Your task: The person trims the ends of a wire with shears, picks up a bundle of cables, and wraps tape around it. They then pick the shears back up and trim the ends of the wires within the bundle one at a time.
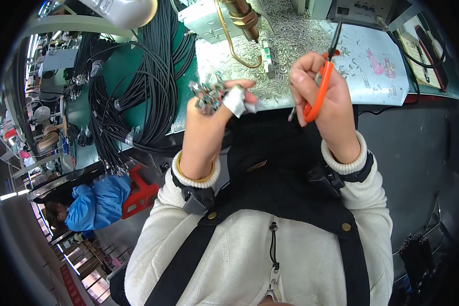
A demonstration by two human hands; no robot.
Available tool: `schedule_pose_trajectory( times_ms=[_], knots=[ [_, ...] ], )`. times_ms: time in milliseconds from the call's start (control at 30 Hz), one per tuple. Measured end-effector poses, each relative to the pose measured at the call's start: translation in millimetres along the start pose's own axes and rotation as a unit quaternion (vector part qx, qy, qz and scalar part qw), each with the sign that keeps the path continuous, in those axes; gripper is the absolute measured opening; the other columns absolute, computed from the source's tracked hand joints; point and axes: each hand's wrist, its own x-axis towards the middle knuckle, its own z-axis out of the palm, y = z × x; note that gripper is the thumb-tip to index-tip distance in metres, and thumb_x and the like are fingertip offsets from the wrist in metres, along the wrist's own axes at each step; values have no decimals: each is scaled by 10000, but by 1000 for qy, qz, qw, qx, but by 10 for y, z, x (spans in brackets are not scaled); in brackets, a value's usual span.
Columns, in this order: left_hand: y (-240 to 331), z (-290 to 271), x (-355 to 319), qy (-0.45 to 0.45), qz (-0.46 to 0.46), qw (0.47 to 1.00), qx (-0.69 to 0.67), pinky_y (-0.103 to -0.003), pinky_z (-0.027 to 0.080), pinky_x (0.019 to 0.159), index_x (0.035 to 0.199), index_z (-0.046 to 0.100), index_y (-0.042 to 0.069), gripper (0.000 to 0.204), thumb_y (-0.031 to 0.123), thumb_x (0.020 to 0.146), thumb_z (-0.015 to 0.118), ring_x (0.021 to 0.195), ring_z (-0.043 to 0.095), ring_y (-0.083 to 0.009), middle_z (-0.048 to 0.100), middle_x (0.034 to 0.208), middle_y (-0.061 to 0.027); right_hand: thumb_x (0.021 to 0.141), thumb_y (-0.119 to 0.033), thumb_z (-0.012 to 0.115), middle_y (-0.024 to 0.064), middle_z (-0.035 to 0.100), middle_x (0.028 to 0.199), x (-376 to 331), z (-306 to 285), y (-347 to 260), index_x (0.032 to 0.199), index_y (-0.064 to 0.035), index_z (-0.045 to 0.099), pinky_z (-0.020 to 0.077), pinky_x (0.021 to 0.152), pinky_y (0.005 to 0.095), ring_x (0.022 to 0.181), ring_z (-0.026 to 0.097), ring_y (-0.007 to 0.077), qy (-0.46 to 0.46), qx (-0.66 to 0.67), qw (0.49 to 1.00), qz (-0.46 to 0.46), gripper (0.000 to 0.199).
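My left hand (209, 115) is closed around a bunch of small metal parts (208, 96) with bits of green and red among them. A white wrap (234, 101) covers its thumb. In my right hand (327, 94) are orange-handled scissors (321, 92), their dark pointed blades aimed away from me and up past the knuckles. A small metal piece (291, 113) sticks out below the right fingers; its kind is too small to tell. Both hands are raised over the near edge of the worktop (285, 99), apart from each other.
Many small metal pieces (290, 46) lie scattered across the worktop. Beyond the hands stands a machine with a brass-coloured nozzle (244, 20). Coiled black cables (153, 76) cover the green mat at left. A lamp (125, 10) hangs upper left; a person in blue (97, 201) sits beyond.
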Motion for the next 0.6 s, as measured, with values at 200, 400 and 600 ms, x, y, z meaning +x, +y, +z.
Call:
schedule_pose_trajectory(
  times_ms=[200, 400, 600],
  knots=[
    [15, 29, -162, -169, -74, 982, 35, -244, 452, 662, 938, 591, -24, 148, 18, 809, 532, 688, 570, -127, 608, 765, -72, 847, -160, 539, 18, 505, 583, -93, 105, -3, 787, -1, 537, 307, 372, 175, 431, 423, 42, -42, -87, 995, 10, 170],
    [4, 61, -200, -98, -39, 992, -64, -252, 446, 639, 894, 594, -14, 123, -18, 779, 550, 674, 560, -110, 595, 777, -51, 833, -161, 565, 22, 517, 556, -146, 53, 56, 728, -5, 554, 333, 398, 173, 443, 442, 47, 37, -350, 920, -173, 189],
    [-114, 32, -135, -102, 274, 923, 249, -239, 422, 592, 876, 556, -1, 136, -43, 747, 555, 670, 542, -126, 568, 773, -61, 811, -115, 585, 8, 498, 528, -135, -21, -133, 730, 4, 540, 357, 415, 205, 460, 463, 59, -113, -69, 958, 253, 151]
  ],
)
